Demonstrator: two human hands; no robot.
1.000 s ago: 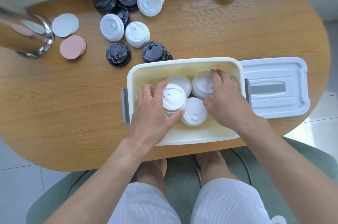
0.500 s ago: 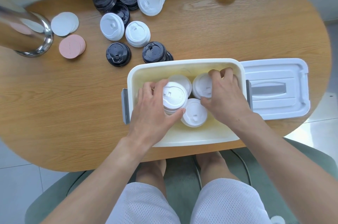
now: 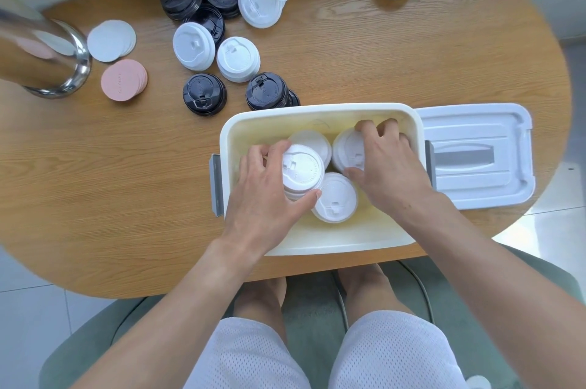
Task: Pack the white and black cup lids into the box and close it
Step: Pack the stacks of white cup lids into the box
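On the surface [image 3: 348, 49] black and white lids [image 3: 236, 59] still wait loose beyond the open box [image 3: 317, 114], where the left hand [image 3: 266, 198] grips one white stack [image 3: 301, 171], the right hand [image 3: 385, 166] another, the box lid [image 3: 475, 160] alongside.

Bench [image 3: 348, 49]: light brown, wood-grain pattern.
Box [image 3: 317, 115]: cream-white walls, pale yellow inside, grey latches on both ends.
Box lid [image 3: 475, 195]: white, grey handle strip in middle.
Lid stacks in box [image 3: 302, 166]: all white.
Lids on bench: black stacks [image 3: 204, 94] glossy, white stacks [image 3: 237, 59] plain.
Round discs: one pile white [image 3: 111, 40], one pile pink [image 3: 123, 80].
Metal cylinder [image 3: 41, 61]: shiny silver, mirrors brown bench.
Shorts [image 3: 253, 353]: white mesh.
Seat [image 3: 314, 319]: grey-green.
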